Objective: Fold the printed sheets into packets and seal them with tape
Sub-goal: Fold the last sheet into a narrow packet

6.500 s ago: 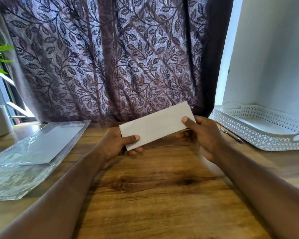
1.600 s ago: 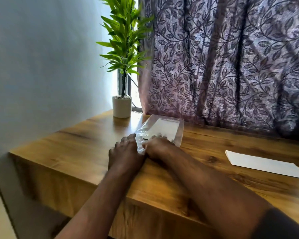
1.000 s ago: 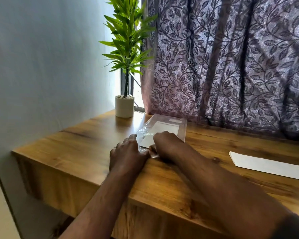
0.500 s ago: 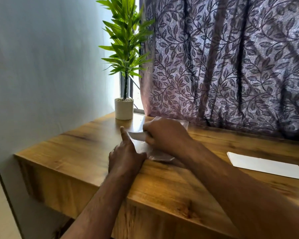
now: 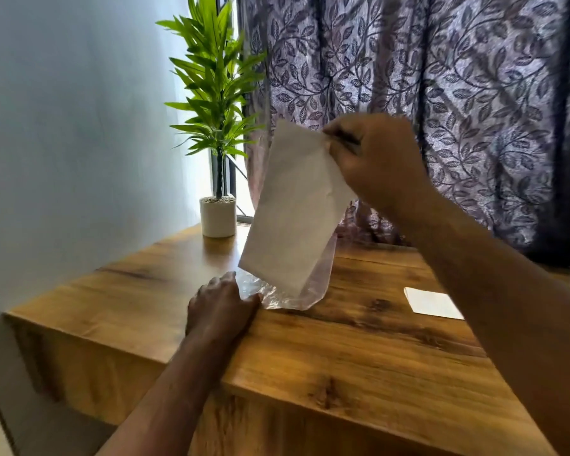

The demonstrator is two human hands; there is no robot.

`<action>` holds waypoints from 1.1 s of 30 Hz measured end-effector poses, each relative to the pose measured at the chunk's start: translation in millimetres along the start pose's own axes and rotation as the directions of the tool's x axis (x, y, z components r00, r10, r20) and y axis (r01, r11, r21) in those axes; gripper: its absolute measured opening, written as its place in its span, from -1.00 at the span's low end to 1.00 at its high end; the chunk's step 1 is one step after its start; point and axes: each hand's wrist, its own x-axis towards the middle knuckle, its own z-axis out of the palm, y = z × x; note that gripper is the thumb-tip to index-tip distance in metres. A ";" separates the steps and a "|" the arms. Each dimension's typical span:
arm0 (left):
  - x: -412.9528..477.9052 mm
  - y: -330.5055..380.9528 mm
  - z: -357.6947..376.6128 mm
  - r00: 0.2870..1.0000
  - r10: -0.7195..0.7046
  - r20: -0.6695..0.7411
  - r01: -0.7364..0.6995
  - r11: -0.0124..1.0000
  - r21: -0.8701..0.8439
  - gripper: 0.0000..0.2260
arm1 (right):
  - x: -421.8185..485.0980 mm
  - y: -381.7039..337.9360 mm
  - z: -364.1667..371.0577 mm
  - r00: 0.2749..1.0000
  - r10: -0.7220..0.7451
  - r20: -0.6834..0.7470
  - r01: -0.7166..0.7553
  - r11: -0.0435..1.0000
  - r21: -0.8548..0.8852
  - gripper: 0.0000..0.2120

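Likely a home room: purple leaf-patterned fabric curtain (image 5: 441, 110), green leafy plant in a white cylindrical pot (image 5: 218, 217) at the brown wooden table (image 5: 343, 357)'s far left corner.

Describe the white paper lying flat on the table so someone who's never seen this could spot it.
Start at the wooden table in front of the leaf-patterned curtain. Near its right side, partly behind the raised right forearm, lies a small white paper. Unlike the larger sheet the right hand holds upright in the plastic bag, it lies flat, untouched.

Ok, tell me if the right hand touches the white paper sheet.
Touching. Head view: right hand pinches a corner of the white paper sheet; left hand holds the clear plastic bag.
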 end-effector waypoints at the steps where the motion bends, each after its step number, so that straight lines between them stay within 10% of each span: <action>1: 0.2 1.0 0.6 1.000 0.000 0.006 0.000 1.000 0.016 -0.37 | 1.9 5.5 -7.3 1.000 0.014 -0.027 -0.014 1.000 0.001 -0.80; 10: -1.7 38.7 -14.4 0.911 0.139 -0.389 -0.311 0.852 -0.422 -0.67 | 2.2 64.2 -78.6 0.971 0.048 -0.236 -0.083 0.987 -0.141 -0.75; 14: -13.4 120.7 -34.7 0.962 0.231 0.145 0.095 0.213 -0.972 -0.57 | -25.1 84.3 -96.2 0.981 -0.066 -0.183 0.005 0.950 -0.312 -0.75; 19: -14.6 188.9 -45.8 0.683 0.515 0.519 0.603 0.003 -0.798 -0.12 | -86.0 80.7 -99.3 0.957 -0.258 0.135 0.291 0.849 -0.441 -0.84; 26: -5.7 221.3 -17.9 0.611 0.498 0.615 0.518 0.337 -0.786 -0.66 | -150.4 72.5 -114.5 0.810 -0.420 0.410 0.546 0.794 -0.267 -0.77; 33: -9.9 239.4 10.9 0.572 0.588 0.571 0.246 0.542 -0.804 -0.67 | -173.5 141.5 -114.8 0.963 -0.029 0.267 0.101 0.959 -0.263 -0.69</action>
